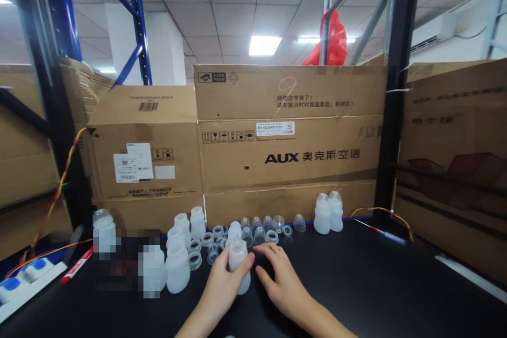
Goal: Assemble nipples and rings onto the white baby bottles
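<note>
My left hand [218,284] is wrapped round a translucent white baby bottle [238,254] that stands upright, open neck upward. Just right of it, my right hand [282,278] has its fingers curved and apart, with nothing in them. Behind the held bottle is another white bottle [233,229], partly hidden. Several open bottles [177,266] stand to the left. Between them and my hands lie clear collar rings [194,260] and small clear pieces [213,257]. Clear dome caps [259,235] stand in rows behind my right hand.
Two capped bottles [322,215] stand at the back right, another capped bottle [103,224] at the back left. A red marker [77,265] and power strip [34,286] lie left; a screwdriver [382,233] lies right. Cardboard boxes [293,169] wall the black table's [356,285] back.
</note>
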`<state>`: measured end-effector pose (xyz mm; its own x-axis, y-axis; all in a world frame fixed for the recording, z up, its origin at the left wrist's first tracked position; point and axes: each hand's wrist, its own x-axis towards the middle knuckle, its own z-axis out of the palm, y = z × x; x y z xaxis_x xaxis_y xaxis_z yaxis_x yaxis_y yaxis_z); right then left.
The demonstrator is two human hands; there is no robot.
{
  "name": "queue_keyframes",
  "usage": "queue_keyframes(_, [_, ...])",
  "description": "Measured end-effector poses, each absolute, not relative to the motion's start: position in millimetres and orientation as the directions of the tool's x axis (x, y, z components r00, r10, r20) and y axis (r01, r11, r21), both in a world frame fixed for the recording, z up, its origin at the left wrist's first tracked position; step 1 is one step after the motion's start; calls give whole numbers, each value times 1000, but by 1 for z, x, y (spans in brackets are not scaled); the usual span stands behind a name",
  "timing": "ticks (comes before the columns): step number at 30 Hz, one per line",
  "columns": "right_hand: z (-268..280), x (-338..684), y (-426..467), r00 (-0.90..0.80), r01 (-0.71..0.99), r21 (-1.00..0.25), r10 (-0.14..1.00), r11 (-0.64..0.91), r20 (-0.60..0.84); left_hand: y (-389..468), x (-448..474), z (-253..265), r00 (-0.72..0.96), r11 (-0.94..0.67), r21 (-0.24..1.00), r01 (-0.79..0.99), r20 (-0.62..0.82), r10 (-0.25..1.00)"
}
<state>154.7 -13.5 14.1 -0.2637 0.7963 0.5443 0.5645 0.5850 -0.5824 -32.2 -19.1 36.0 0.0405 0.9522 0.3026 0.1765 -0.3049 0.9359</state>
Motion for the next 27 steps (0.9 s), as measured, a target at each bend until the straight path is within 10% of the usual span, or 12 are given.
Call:
queue_keyframes(13, [10, 157, 26, -235, 780, -334, 742, 529, 627, -30, -33, 34, 172, -319, 822, 472, 269, 947])
queue_keyframes(27, [62, 160, -22, -215, 406, -475, 587, 781, 781, -34, -36, 38, 323, -433, 678, 593, 293, 900])
